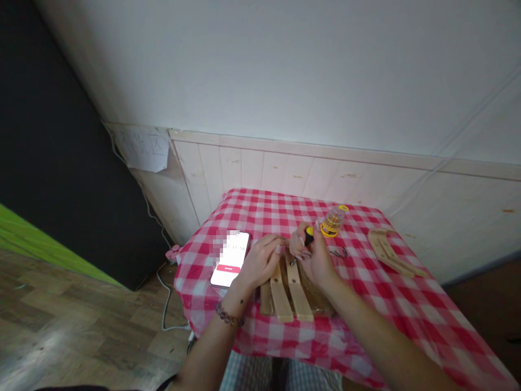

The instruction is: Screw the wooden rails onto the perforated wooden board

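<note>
My right hand (315,255) is closed around a screwdriver with a black and yellow handle (310,235). The tool is over the far end of two pale wooden slats (299,298), where a small metal screw head shows. My left hand (264,259) lies over the far end of the left slat, fingers bent together and gripping it. Both slats have drilled holes and rest on a brown, plastic-wrapped piece (323,304). My hands cover the far ends of the slats and the screwdriver's tip.
A phone (231,259) with a lit screen lies left of my hands. Beyond the right hand stands a clear and yellow bit case (334,221), with several dark screws (338,253) nearby. More curved wooden pieces (391,252) lie right on the checked tablecloth (260,209). A wall borders the back.
</note>
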{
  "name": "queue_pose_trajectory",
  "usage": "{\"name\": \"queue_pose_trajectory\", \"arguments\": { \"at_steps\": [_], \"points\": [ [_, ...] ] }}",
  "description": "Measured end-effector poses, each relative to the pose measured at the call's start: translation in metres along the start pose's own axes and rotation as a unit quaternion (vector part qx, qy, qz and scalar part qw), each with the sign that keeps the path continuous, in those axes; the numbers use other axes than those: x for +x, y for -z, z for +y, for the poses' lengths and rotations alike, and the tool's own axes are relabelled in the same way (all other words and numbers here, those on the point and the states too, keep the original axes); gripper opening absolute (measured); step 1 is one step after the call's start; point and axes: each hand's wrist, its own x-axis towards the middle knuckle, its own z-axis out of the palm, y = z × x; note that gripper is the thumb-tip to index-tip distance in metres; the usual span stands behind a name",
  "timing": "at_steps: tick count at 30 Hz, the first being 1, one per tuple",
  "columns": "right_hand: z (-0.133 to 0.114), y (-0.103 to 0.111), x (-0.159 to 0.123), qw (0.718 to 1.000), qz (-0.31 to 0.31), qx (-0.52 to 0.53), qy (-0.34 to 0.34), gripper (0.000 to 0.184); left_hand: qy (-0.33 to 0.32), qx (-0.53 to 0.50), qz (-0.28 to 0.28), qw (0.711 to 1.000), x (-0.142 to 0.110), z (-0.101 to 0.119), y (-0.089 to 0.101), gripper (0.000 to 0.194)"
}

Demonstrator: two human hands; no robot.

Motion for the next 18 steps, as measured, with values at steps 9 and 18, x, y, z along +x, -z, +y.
{"name": "queue_pose_trajectory", "arguments": {
  "at_steps": [9,18],
  "points": [
    [0.0075,-0.0052,0.0002,0.996,0.011,-0.085,0.030,0.061,0.002,0.001,0.001,1.000,-0.0004,-0.0018,-0.0013,0.030],
    [0.0112,-0.0035,0.0000,0.995,-0.001,-0.099,0.034,0.061,-0.002,-0.014,0.004,1.000,0.0008,-0.0012,-0.0010,0.028]
  ]
}}
